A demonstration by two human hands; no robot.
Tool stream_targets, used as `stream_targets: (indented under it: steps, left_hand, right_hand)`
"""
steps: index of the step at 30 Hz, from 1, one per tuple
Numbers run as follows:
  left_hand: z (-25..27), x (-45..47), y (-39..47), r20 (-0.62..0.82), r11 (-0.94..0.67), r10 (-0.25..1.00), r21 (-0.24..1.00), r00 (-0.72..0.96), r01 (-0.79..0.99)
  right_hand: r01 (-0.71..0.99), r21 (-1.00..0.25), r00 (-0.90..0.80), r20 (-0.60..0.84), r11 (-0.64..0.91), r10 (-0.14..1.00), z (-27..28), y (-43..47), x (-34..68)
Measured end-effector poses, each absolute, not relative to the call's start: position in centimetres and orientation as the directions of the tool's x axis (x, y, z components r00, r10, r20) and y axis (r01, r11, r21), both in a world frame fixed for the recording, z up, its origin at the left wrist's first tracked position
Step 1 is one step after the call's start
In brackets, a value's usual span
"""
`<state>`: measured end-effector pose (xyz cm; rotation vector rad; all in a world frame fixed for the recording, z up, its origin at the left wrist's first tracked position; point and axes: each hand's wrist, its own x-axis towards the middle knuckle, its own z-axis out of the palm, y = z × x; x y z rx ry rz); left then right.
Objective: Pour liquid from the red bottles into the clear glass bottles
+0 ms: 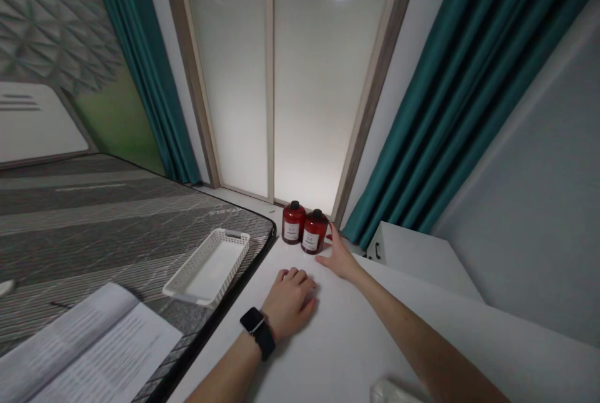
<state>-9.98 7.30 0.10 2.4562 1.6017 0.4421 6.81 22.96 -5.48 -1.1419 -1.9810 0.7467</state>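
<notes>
Two dark red bottles with black caps and pale labels stand side by side at the far end of a white tabletop (pixel 337 340). The left bottle (pixel 291 218) sits slightly farther back than the right bottle (pixel 312 223). My right hand (pixel 340 256) is at the right side of the right bottle, thumb and fingers spread apart; whether it touches the glass I cannot tell. Palm down on the tabletop, my left hand (pixel 290 303) has loosely bent fingers, its thumb apart, and nothing in it. A black watch (pixel 255 325) is on my left wrist.
Left of the tabletop, a grey patterned mattress (pixel 140 215) carries a white perforated basket (pixel 210 272) and an open book (pixel 94 347). A clear plastic item (pixel 391 392) lies at the near edge. Beyond are a white cabinet (pixel 417 253), teal curtains (pixel 450 97) and frosted sliding doors (pixel 323 97).
</notes>
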Motion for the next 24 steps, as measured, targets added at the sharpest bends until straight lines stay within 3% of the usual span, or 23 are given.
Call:
stream_targets:
  steps: [7,14,19,24]
  left_hand:
    - [0.3,-9.4,7.1,0.258,-0.481,0.876,0.396,0.408,0.782]
    - [1.3,-7.9,5.7,0.305,-0.537,0.834,0.637,0.459,0.553]
    - [2.3,-5.9,3.5,0.292,-0.645,0.705,0.642,0.646,0.414]
    - [1.1,-3.8,2.2,0.224,-0.670,0.635,0.636,0.739,0.383]
  right_hand:
    - [0.486,-0.767,-0.355,0.265,0.419,0.897,-3.3,18.2,10.9]
    - [0.425,-0.804,-0.389,0.252,0.415,0.886,0.1,12.0,14.0]
    - [0.393,-0.842,-0.323,0.250,0.370,0.913,1.6,7.8,16.5]
    - [0.385,-0.871,-0.249,0.221,0.306,0.943,2.0,3.2,18.9]
